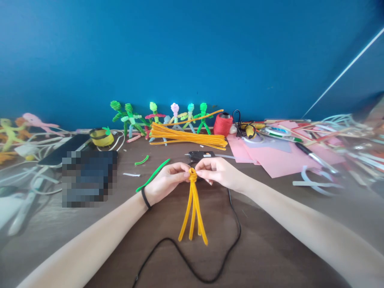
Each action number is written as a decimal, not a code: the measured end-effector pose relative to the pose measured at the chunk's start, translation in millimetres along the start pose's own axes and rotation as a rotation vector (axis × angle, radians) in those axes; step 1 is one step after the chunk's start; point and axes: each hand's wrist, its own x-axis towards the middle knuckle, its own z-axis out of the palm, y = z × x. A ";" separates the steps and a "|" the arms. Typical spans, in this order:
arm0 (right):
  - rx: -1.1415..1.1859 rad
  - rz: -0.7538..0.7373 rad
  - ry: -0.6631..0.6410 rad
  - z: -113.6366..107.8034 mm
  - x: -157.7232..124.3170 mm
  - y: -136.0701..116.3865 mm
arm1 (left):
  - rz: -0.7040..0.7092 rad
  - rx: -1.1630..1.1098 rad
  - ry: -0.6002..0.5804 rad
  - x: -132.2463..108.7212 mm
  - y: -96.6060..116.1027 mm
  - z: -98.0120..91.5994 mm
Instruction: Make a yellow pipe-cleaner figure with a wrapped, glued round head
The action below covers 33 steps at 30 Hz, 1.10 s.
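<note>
Between my two hands hangs a bundle of yellow-orange pipe cleaners (pixel 193 204), coiled into a knot at the top with several loose legs spreading downward. My left hand (pixel 171 179) pinches the left side of that coiled top between thumb and fingers; a black band circles the wrist. From the other side, my right hand (pixel 217 173) is closed on the same knot with thumb and index finger. Just left of my left hand lies a green pipe cleaner (pixel 153 175). Behind my right hand a black glue gun (pixel 201 155) rests on the table, partly hidden.
A pile of yellow-orange pipe cleaners (pixel 189 137) lies before several pipe-cleaner figures (pixel 153 107) by the blue wall. A red spool (pixel 223 125) and pink paper (pixel 273 158) are to the right. A black cord (pixel 192 268) curves across the front; phones (pixel 67 149) lie left.
</note>
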 end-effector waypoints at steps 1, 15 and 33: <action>-0.003 0.001 0.001 0.0 0.1 0.0 | 0.001 0.001 0.000 0.0 -0.1 0.1; -0.073 -0.022 0.006 -2.0 0.0 -0.3 | -0.021 0.005 0.022 -0.6 2.3 2.2; -1.143 -0.767 0.586 -5.5 -5.9 16.5 | -0.013 -0.238 0.133 2.5 5.5 -0.5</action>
